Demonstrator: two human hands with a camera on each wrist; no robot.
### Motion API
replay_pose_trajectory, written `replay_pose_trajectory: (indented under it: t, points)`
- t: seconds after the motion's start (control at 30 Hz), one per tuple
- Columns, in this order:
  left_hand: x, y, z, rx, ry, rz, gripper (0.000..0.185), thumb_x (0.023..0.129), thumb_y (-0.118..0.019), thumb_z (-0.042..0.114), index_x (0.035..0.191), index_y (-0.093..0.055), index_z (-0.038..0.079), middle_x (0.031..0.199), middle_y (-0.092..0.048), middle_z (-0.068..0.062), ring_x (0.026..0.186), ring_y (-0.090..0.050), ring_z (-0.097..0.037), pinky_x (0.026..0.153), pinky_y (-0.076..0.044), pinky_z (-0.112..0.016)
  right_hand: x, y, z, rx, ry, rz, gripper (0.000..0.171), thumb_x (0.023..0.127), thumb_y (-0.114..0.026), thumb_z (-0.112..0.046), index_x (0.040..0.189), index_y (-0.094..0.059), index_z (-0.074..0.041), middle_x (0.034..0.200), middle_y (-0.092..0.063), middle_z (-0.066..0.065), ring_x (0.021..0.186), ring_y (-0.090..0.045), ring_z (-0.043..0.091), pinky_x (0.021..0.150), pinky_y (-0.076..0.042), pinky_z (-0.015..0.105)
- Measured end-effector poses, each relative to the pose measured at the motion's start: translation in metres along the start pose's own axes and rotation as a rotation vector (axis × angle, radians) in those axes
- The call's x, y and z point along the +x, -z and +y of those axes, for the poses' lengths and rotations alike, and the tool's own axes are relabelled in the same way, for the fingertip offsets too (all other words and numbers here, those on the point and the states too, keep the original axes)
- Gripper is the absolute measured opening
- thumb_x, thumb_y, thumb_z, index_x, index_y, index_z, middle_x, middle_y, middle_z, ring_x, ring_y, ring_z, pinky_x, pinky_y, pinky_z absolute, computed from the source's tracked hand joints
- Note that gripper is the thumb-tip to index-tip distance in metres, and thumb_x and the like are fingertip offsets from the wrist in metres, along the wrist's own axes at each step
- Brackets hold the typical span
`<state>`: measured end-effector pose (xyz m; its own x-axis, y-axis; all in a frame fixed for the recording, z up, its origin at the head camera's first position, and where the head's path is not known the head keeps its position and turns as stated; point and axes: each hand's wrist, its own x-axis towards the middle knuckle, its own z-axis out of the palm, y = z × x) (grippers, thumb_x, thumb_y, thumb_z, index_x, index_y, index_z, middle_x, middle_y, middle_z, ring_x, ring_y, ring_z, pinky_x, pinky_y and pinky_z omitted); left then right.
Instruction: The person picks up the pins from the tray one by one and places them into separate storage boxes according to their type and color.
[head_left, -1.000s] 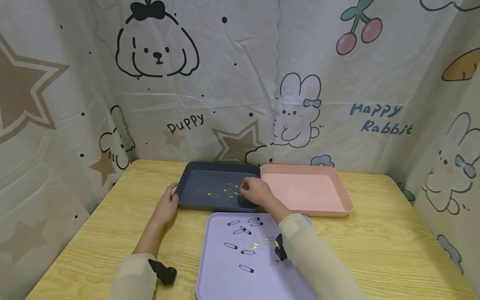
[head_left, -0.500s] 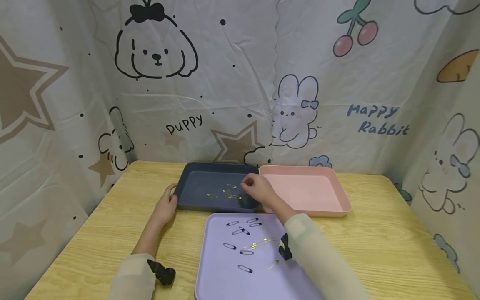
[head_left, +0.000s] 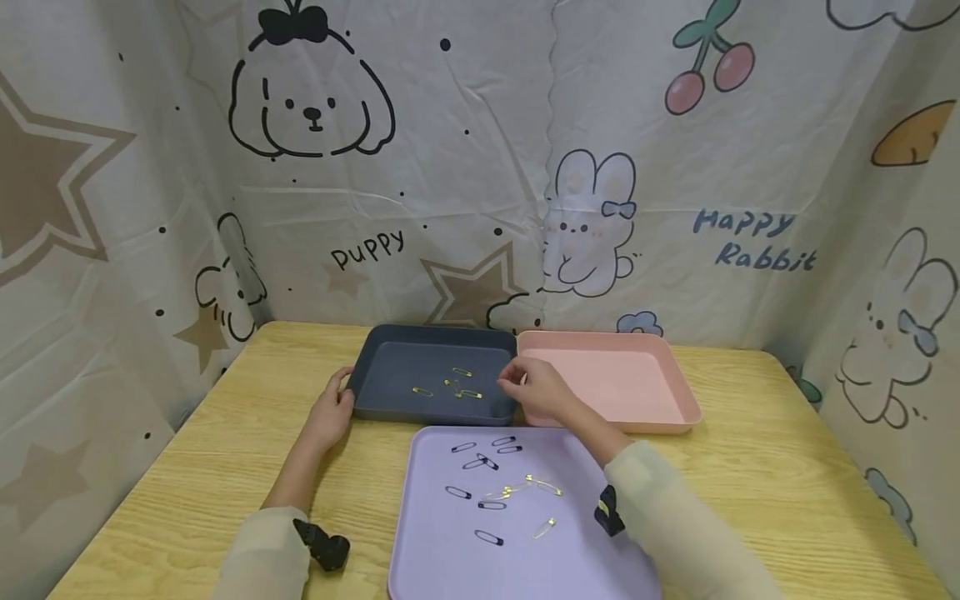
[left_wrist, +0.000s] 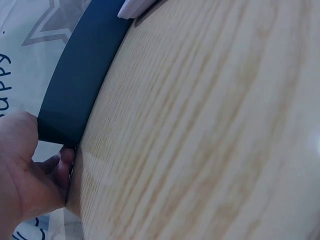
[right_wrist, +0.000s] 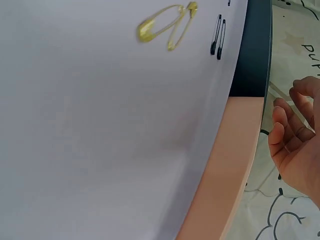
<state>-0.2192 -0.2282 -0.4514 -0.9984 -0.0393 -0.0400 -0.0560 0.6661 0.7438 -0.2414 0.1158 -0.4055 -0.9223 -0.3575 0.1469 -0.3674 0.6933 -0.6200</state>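
My left hand point(head_left: 330, 414) holds the left end of the dark blue tray point(head_left: 393, 371); in the left wrist view its thumb is at the tray's corner and its fingers are tucked low by the table. Several gold safety pins point(head_left: 423, 392) lie in that tray. My right hand point(head_left: 542, 387), loosely curled with nothing in it, hovers where the dark tray meets the pink tray point(head_left: 622, 375). Thumb and fingertips stand apart in the right wrist view. On the purple tray point(head_left: 442, 567) in front are several black safety pins point(head_left: 489, 538) and several more gold ones point(head_left: 545, 528).
The dark and pink trays stand side by side at the back of the wooden table point(head_left: 780, 475), with the purple tray close before them. A printed curtain point(head_left: 465, 167) hangs behind and at both sides. Each sleeve carries a black wrist camera point(head_left: 326, 546).
A gold safety pin by my right fingertips has been let go and lies in the dark tray. My right hand has drawn back to the right. The left hand keeps its place.
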Motion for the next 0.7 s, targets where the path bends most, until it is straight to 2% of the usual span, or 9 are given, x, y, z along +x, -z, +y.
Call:
replay_pose_trajectory:
  t: [0.27, 0.43, 0.7]
  points:
    - [0.000, -0.001, 0.001, 0.005, 0.006, -0.011, 0.048, 0.100, -0.024, 0.019, 0.148, -0.020, 0.012, 0.069, -0.038, -0.003, 0.058, -0.036, -0.016, 0.059, -0.033, -0.030, -0.021, 0.009, 0.002, 0.007, 0.042, -0.024, 0.008, 0.086, -0.064, -0.019, 0.084, -0.067, -0.012, 0.078, -0.061, -0.003, 0.069, -0.051, 0.010, 0.063, -0.042, 0.023]
    - [0.000, -0.002, 0.002, 0.009, 0.006, -0.015, 0.048, 0.100, -0.024, 0.019, 0.148, -0.019, 0.012, 0.072, -0.040, -0.004, 0.060, -0.038, -0.016, 0.061, -0.033, -0.030, -0.037, 0.012, 0.001, 0.013, 0.040, -0.083, 0.007, 0.086, -0.065, -0.022, 0.084, -0.067, -0.016, 0.078, -0.059, -0.005, 0.070, -0.050, 0.010, 0.061, -0.043, 0.022]
    - [-0.002, 0.001, 0.004, 0.014, 0.007, -0.014, 0.048, 0.100, -0.025, 0.017, 0.148, -0.019, 0.011, 0.071, -0.040, -0.004, 0.060, -0.038, -0.016, 0.060, -0.033, -0.030, -0.063, 0.017, -0.002, -0.038, 0.099, -0.165, 0.004, 0.085, -0.067, -0.022, 0.084, -0.066, -0.017, 0.075, -0.056, -0.009, 0.068, -0.048, 0.008, 0.059, -0.042, 0.021]
